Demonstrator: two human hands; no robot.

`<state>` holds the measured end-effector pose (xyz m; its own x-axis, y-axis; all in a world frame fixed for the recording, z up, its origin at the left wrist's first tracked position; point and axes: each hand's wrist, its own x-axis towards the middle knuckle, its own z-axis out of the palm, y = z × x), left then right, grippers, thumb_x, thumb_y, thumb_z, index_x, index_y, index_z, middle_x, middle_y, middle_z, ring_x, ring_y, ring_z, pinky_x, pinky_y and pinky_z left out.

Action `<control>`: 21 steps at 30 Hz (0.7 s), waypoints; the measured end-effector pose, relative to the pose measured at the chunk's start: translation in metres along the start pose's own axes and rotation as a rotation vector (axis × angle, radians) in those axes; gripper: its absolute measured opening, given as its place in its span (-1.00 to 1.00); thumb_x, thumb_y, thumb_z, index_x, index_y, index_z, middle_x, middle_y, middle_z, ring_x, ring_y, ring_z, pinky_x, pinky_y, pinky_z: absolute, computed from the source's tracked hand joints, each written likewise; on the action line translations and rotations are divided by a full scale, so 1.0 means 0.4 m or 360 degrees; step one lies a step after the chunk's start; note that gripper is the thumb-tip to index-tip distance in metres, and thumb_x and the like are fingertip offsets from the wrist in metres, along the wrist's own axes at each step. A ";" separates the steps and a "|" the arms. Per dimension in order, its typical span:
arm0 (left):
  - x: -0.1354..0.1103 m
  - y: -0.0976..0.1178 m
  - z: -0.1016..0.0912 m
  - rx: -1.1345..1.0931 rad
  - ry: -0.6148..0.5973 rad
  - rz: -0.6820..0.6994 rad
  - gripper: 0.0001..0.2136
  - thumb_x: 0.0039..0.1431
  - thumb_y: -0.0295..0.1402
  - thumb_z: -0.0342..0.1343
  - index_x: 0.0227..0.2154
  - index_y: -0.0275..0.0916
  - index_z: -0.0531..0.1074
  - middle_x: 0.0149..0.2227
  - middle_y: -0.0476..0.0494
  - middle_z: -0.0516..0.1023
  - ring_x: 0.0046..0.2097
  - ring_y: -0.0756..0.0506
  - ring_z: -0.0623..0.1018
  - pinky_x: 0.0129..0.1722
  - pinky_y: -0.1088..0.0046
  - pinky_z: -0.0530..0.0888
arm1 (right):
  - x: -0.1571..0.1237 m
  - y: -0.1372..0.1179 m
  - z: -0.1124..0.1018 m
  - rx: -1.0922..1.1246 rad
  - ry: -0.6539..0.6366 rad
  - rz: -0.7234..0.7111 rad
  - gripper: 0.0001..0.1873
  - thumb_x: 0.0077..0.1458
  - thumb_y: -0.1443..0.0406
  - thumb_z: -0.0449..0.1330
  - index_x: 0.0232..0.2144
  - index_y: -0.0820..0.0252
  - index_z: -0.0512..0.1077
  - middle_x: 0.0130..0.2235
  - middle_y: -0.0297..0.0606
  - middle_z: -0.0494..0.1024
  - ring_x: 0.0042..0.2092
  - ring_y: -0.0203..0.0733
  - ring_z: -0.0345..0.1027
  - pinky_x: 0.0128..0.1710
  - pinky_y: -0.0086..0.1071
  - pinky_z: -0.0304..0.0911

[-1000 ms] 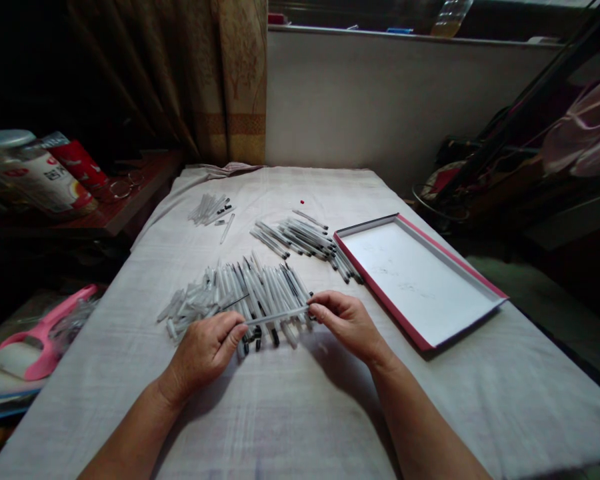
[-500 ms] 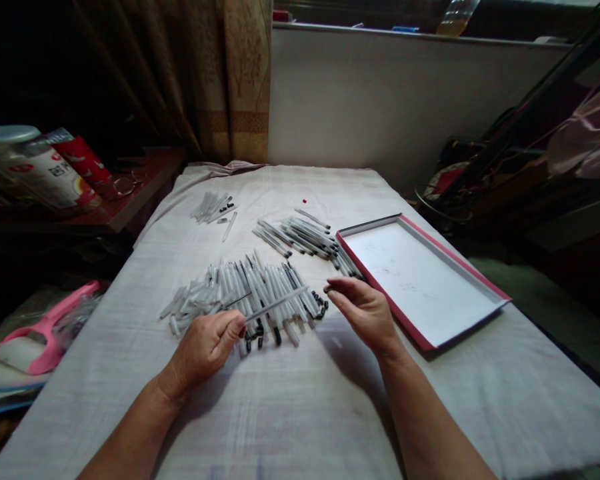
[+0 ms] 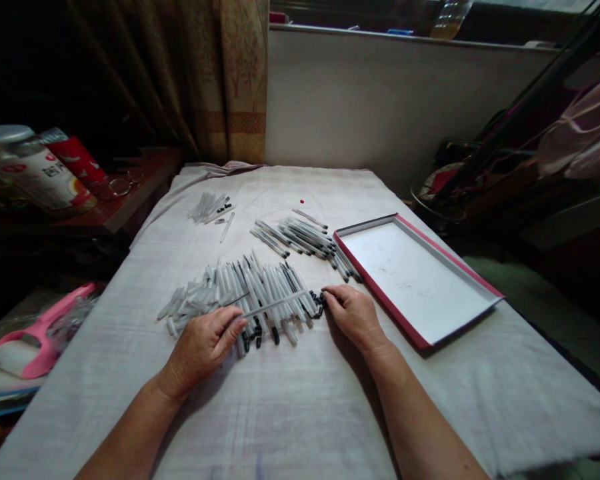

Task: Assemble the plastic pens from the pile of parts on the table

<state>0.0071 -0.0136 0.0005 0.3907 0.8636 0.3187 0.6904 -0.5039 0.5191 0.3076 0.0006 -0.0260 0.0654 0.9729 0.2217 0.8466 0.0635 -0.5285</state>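
Observation:
My left hand [image 3: 203, 343] pinches one end of a thin clear pen tube [image 3: 275, 304], which points right and slightly up over a heap of pen tubes [image 3: 250, 297] on the white cloth. My right hand [image 3: 353, 313] rests on the cloth at the heap's right edge. Its fingertips are pressed together at a small cluster of black caps [image 3: 318, 301]; whether they hold one I cannot see. A second pile of pens [image 3: 300, 239] lies further back, and a smaller bunch of tubes [image 3: 210, 208] sits at the far left.
A shallow white box lid with a red rim [image 3: 415, 273] lies to the right of the piles. A tiny red bit [image 3: 301, 201] sits far back on the cloth-covered table [image 3: 290, 400]. Jars [image 3: 35, 177] stand on a side shelf at left, a pink tool [image 3: 35, 330] below.
My right hand let go of the tube's right end, lifted off, then came down onto the black caps beside the heap. My left hand kept the tube, tilting it slightly.

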 end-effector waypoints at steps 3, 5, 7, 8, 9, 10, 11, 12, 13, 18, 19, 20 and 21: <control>0.001 0.001 -0.002 0.0014 0.0007 0.0013 -0.64 0.35 -0.08 -0.10 -0.29 -0.18 0.50 -0.40 -0.06 0.62 -0.41 -0.05 0.59 -0.40 0.50 0.46 | 0.000 -0.002 -0.006 0.0034 0.0063 -0.0040 -0.76 0.16 0.31 0.13 -0.29 0.12 0.62 -0.23 -0.16 0.69 -0.19 -0.05 0.56 -0.14 -0.26 0.38; 0.001 0.002 -0.003 0.0015 -0.0005 0.0007 -0.64 0.35 -0.07 -0.11 -0.28 -0.18 0.50 -0.40 -0.06 0.62 -0.41 -0.05 0.59 -0.39 0.50 0.47 | -0.002 -0.013 -0.018 0.0152 0.0190 -0.0114 -0.76 0.17 0.29 0.12 -0.30 0.12 0.61 -0.26 -0.15 0.68 -0.21 -0.06 0.55 -0.15 -0.26 0.38; 0.002 0.004 -0.005 0.0011 -0.0014 0.0007 -0.64 0.34 -0.08 -0.10 -0.28 -0.18 0.50 -0.40 -0.06 0.62 -0.41 -0.05 0.59 -0.38 0.50 0.48 | -0.006 -0.034 -0.030 0.0366 0.0296 -0.0206 -0.75 0.19 0.26 0.11 -0.32 0.14 0.60 -0.31 -0.15 0.67 -0.26 -0.10 0.53 -0.20 -0.28 0.38; 0.003 0.004 -0.005 0.0009 -0.0015 0.0014 -0.65 0.34 -0.09 -0.10 -0.28 -0.18 0.50 -0.41 -0.06 0.62 -0.41 -0.05 0.59 -0.38 0.50 0.48 | -0.009 -0.046 -0.035 0.0501 0.0300 -0.0238 -0.75 0.20 0.24 0.12 -0.33 0.15 0.60 -0.33 -0.16 0.66 -0.29 -0.12 0.52 -0.24 -0.30 0.38; 0.003 0.005 -0.005 0.0007 -0.0009 0.0029 -0.66 0.34 -0.10 -0.09 -0.28 -0.18 0.50 -0.41 -0.06 0.62 -0.41 -0.05 0.60 -0.38 0.50 0.48 | -0.012 -0.058 -0.038 0.0645 0.0266 -0.0249 -0.75 0.19 0.23 0.13 -0.34 0.16 0.60 -0.35 -0.17 0.65 -0.33 -0.14 0.51 -0.30 -0.32 0.37; 0.004 0.006 -0.005 0.0008 0.0000 0.0049 -0.66 0.35 -0.10 -0.09 -0.29 -0.19 0.50 -0.41 -0.06 0.62 -0.41 -0.05 0.60 -0.38 0.50 0.48 | -0.016 -0.070 -0.038 0.0789 0.0203 -0.0238 -0.76 0.18 0.22 0.14 -0.33 0.17 0.60 -0.36 -0.18 0.65 -0.36 -0.17 0.49 -0.35 -0.35 0.37; 0.004 0.006 -0.005 0.0013 0.0013 0.0071 -0.66 0.35 -0.10 -0.09 -0.29 -0.19 0.50 -0.41 -0.06 0.62 -0.40 -0.05 0.60 -0.37 0.50 0.48 | -0.020 -0.081 -0.036 0.0922 0.0134 -0.0206 -0.76 0.17 0.21 0.16 -0.32 0.18 0.60 -0.38 -0.19 0.64 -0.38 -0.19 0.48 -0.40 -0.37 0.35; 0.003 0.006 -0.004 0.0021 0.0023 0.0091 -0.66 0.35 -0.11 -0.09 -0.29 -0.19 0.50 -0.41 -0.06 0.62 -0.40 -0.05 0.60 -0.37 0.50 0.49 | -0.024 -0.090 -0.033 0.1037 0.0074 -0.0159 -0.77 0.15 0.20 0.18 -0.32 0.18 0.60 -0.39 -0.20 0.64 -0.41 -0.20 0.46 -0.43 -0.38 0.34; 0.003 0.005 -0.003 0.0032 0.0034 0.0107 -0.66 0.35 -0.11 -0.09 -0.29 -0.19 0.50 -0.41 -0.06 0.62 -0.40 -0.05 0.61 -0.37 0.50 0.49 | -0.028 -0.097 -0.028 0.1131 0.0032 -0.0102 -0.77 0.13 0.20 0.21 -0.32 0.19 0.61 -0.41 -0.21 0.63 -0.42 -0.21 0.45 -0.45 -0.39 0.34; 0.002 0.006 -0.001 0.0063 0.0047 0.0146 -0.65 0.36 -0.10 -0.09 -0.28 -0.20 0.51 -0.39 -0.06 0.63 -0.39 -0.05 0.62 -0.38 0.50 0.49 | -0.031 -0.109 -0.013 0.1475 -0.0062 0.0194 -0.77 -0.03 0.15 0.32 -0.42 0.21 0.61 -0.50 -0.25 0.60 -0.49 -0.25 0.40 -0.48 -0.39 0.34; 0.002 0.007 -0.001 0.0060 0.0037 0.0142 -0.65 0.36 -0.10 -0.09 -0.28 -0.19 0.51 -0.39 -0.06 0.64 -0.38 -0.05 0.62 -0.38 0.51 0.49 | -0.029 -0.108 -0.015 0.1529 -0.0082 0.0239 -0.77 -0.04 0.15 0.33 -0.44 0.21 0.61 -0.51 -0.26 0.60 -0.50 -0.26 0.40 -0.48 -0.39 0.34; 0.003 0.008 -0.003 0.0057 0.0026 0.0136 -0.65 0.36 -0.09 -0.09 -0.28 -0.19 0.51 -0.39 -0.06 0.64 -0.37 -0.05 0.63 -0.37 0.51 0.49 | -0.026 -0.107 -0.018 0.1567 -0.0088 0.0275 -0.77 -0.05 0.14 0.34 -0.46 0.21 0.60 -0.52 -0.26 0.59 -0.51 -0.27 0.39 -0.49 -0.40 0.34; 0.003 0.007 -0.006 0.0056 0.0018 0.0126 -0.65 0.36 -0.09 -0.09 -0.28 -0.19 0.51 -0.39 -0.06 0.64 -0.37 -0.05 0.62 -0.37 0.51 0.48 | -0.023 -0.105 -0.023 0.1591 -0.0068 0.0302 -0.77 -0.06 0.14 0.34 -0.47 0.21 0.60 -0.53 -0.26 0.59 -0.53 -0.28 0.38 -0.51 -0.40 0.33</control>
<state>0.0082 -0.0140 0.0041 0.4382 0.8206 0.3670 0.6785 -0.5697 0.4638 0.2766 -0.0129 0.0018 0.1172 0.9922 0.0437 -0.0063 0.0448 -0.9990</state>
